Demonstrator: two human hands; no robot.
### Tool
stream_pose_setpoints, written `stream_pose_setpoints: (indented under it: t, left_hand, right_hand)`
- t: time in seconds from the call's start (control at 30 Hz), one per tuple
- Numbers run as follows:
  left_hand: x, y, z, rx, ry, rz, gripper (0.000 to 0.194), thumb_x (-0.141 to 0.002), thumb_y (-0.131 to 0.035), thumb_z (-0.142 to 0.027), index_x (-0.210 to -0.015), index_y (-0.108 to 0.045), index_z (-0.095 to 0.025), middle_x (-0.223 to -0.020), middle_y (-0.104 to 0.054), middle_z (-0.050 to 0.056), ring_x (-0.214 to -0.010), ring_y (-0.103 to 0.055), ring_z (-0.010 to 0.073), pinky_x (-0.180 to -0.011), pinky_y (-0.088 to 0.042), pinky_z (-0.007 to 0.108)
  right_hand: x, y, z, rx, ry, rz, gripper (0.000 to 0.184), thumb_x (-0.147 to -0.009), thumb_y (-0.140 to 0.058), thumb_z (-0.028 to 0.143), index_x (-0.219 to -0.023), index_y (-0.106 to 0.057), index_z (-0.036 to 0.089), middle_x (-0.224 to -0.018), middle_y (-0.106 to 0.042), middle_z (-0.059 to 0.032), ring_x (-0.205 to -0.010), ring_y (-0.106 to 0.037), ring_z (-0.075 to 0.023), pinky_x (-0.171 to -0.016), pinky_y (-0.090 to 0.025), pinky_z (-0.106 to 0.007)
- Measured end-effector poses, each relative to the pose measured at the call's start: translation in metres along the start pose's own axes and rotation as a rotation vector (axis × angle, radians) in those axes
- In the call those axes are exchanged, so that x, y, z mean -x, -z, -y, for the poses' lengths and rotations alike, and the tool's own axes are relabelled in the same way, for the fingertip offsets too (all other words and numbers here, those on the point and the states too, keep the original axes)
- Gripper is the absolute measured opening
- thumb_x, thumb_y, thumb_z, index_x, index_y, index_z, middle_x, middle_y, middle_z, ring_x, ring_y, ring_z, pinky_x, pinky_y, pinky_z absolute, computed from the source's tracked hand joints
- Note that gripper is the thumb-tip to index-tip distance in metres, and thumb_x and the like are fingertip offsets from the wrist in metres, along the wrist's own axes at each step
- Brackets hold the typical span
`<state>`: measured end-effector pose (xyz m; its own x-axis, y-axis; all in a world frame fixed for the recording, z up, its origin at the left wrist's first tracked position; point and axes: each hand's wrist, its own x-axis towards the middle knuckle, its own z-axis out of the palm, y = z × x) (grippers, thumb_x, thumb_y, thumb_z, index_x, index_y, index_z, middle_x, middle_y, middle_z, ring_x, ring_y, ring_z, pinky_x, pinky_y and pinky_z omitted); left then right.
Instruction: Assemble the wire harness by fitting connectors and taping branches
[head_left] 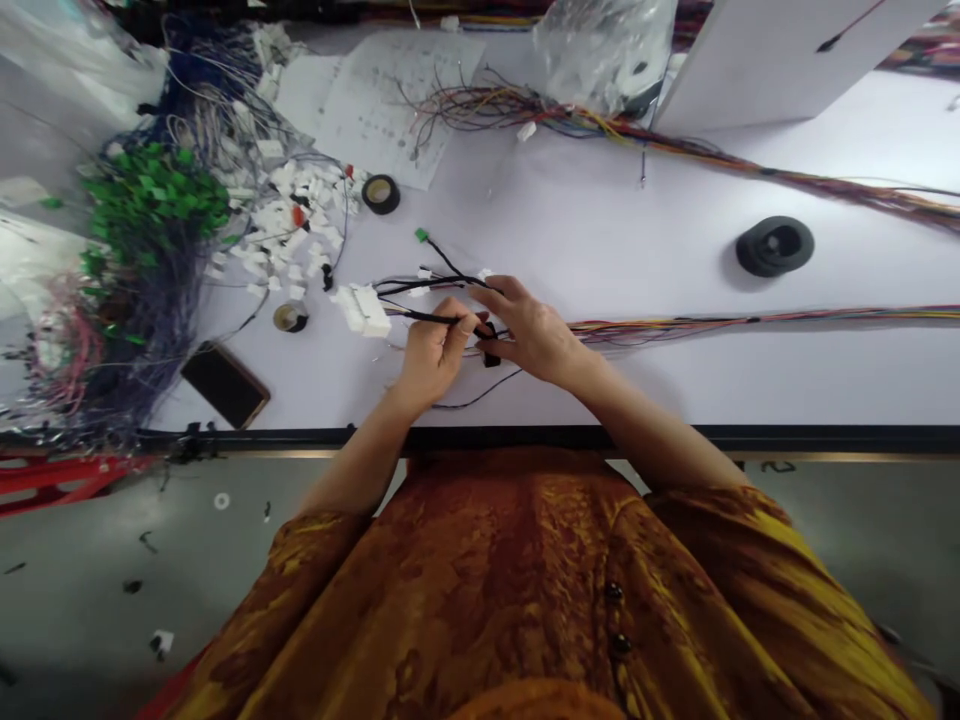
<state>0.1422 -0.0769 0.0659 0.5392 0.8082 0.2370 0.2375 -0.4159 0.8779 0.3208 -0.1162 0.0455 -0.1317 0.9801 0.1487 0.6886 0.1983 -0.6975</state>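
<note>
My left hand (435,350) is closed, thumb against fingers, around a black-wrapped branch of the wire harness (660,325). Just beyond it lies the large white connector (364,310) at the branch's end. My right hand (536,330) reaches over the harness from the right, its fingers apart, touching the wires where the branches meet. Below its fingertips is a small black piece (491,352), partly hidden; I cannot tell whether it is tape or a connector. Another black branch ends in a green connector (421,235), and small white connectors (425,275) lie beside it.
A phone (225,384), tape rolls (381,194) and piles of white connectors (300,220) and green connectors (154,190) lie left. A second wire bundle (712,155) crosses the back, near printed sheets (375,100). A thick black tape roll (775,246) sits right.
</note>
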Motion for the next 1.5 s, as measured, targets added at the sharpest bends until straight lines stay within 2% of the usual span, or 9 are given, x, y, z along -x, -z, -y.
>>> stream_pose_setpoints:
  t: [0.13,0.27,0.47,0.63,0.77,0.87,1.27,1.4,1.5]
  left_hand:
    - [-0.001,0.001,0.002,-0.014,0.017,-0.044,0.035,-0.097,-0.053,-0.05,-0.081,-0.066,-0.021,-0.078,-0.068,0.004,-0.071,-0.066,0.014,-0.071,-0.055,0.028]
    - [-0.001,-0.001,0.0,0.201,0.198,-0.109,0.036,-0.096,-0.052,-0.055,-0.086,-0.059,-0.021,-0.081,-0.07,0.003,-0.055,-0.063,0.0101,-0.05,-0.05,0.021]
    - [0.004,0.003,-0.005,0.142,0.19,0.011,0.038,-0.097,-0.052,-0.052,-0.085,-0.063,-0.018,-0.085,-0.071,0.005,-0.074,-0.07,0.0139,-0.068,-0.059,0.024]
    - [0.002,0.004,0.003,0.069,0.104,-0.037,0.037,-0.097,-0.053,-0.05,-0.083,-0.063,-0.018,-0.085,-0.07,0.005,-0.078,-0.069,0.0144,-0.072,-0.059,0.025]
    - [-0.006,0.003,0.015,0.35,0.253,-0.185,0.04,-0.096,-0.051,-0.055,-0.086,-0.059,-0.018,-0.08,-0.071,0.004,-0.075,-0.071,0.0149,-0.068,-0.06,0.026]
    - [-0.011,-0.003,0.024,0.477,0.302,-0.089,0.037,-0.087,-0.066,-0.054,-0.091,-0.062,-0.017,-0.085,-0.071,0.005,-0.076,-0.07,0.0149,-0.069,-0.059,0.027]
    - [-0.012,-0.035,0.051,0.37,0.304,-0.152,0.027,-0.088,-0.065,-0.043,-0.084,-0.061,-0.016,-0.077,-0.067,0.004,-0.069,-0.065,0.0145,-0.062,-0.053,0.026]
    - [-0.018,-0.037,0.054,0.495,0.327,0.065,0.026,-0.084,-0.068,-0.04,-0.087,-0.064,-0.015,-0.077,-0.067,0.003,-0.066,-0.065,0.0135,-0.06,-0.053,0.025]
    - [-0.019,-0.04,0.052,0.35,0.252,0.004,0.021,-0.086,-0.066,-0.036,-0.083,-0.065,-0.015,-0.075,-0.067,0.002,-0.063,-0.062,0.0116,-0.063,-0.052,0.024]
  right_hand:
    - [-0.011,0.004,0.003,0.211,0.071,0.081,0.022,-0.087,-0.068,0.031,-0.106,-0.068,0.02,-0.141,-0.054,-0.0118,-0.101,-0.064,-0.024,-0.081,-0.052,-0.034]
    - [-0.011,0.004,-0.011,0.053,0.156,0.106,0.022,-0.092,-0.062,0.031,-0.111,-0.068,0.022,-0.141,-0.056,-0.0097,-0.103,-0.065,-0.0204,-0.087,-0.053,-0.033]
    - [-0.013,0.017,-0.022,-0.126,0.199,0.286,0.028,-0.085,-0.07,0.031,-0.11,-0.065,0.02,-0.145,-0.049,-0.0125,-0.098,-0.063,-0.0172,-0.09,-0.055,-0.035]
    - [-0.025,0.026,-0.002,0.307,0.166,0.095,0.023,-0.082,-0.074,0.03,-0.099,-0.063,0.019,-0.134,-0.057,-0.0142,-0.114,-0.055,-0.0309,-0.101,-0.042,-0.051]
    - [-0.026,0.04,-0.004,0.115,0.134,0.195,0.025,-0.084,-0.072,0.039,-0.091,-0.059,0.018,-0.114,-0.062,-0.0111,-0.096,-0.059,-0.0225,-0.088,-0.048,-0.04]
    - [-0.021,0.042,-0.011,-0.023,0.08,0.251,0.022,-0.09,-0.063,0.038,-0.096,-0.057,0.018,-0.104,-0.062,-0.0082,-0.086,-0.06,-0.0173,-0.078,-0.049,-0.034]
    - [0.003,0.026,-0.018,0.003,-0.005,0.059,0.026,-0.083,-0.063,0.022,-0.07,-0.04,0.023,-0.101,-0.064,-0.0081,-0.095,-0.062,-0.0204,-0.084,-0.049,-0.037]
    - [0.005,0.021,-0.018,0.011,-0.075,0.03,0.019,-0.078,-0.067,0.024,-0.091,-0.053,0.022,-0.105,-0.062,-0.0093,-0.096,-0.06,-0.0228,-0.086,-0.05,-0.04]
    - [0.006,0.018,-0.018,0.004,-0.065,0.061,0.041,-0.078,-0.065,0.023,-0.117,-0.055,0.02,-0.111,-0.059,-0.0107,-0.101,-0.058,-0.0238,-0.088,-0.05,-0.041]
